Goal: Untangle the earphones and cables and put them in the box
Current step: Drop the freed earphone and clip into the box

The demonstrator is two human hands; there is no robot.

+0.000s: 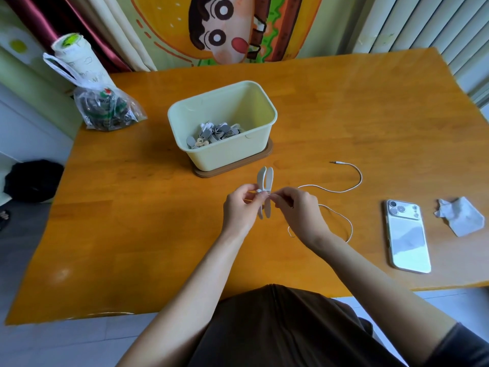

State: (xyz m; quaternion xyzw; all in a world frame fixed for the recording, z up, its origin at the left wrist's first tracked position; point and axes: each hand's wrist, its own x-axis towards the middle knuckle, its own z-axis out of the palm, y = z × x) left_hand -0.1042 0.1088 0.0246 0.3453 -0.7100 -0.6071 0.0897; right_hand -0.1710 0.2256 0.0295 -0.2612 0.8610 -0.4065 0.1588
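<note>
left hand (239,207) pinches a grey winder (265,181) upright, mid-desk; right hand (296,207) seems to pinch the white cable (361,178) against it, its slack trailing right; wind evenly, keep tension, box (225,154) waits just behind

You get soft, even light; the glossy orange wooden table (317,115) shows faint glare, its edges bowed by the lens.

wear: dark brown garment (277,329) | right sleeve (468,345): dark, short | forearms (185,287): bare
</note>
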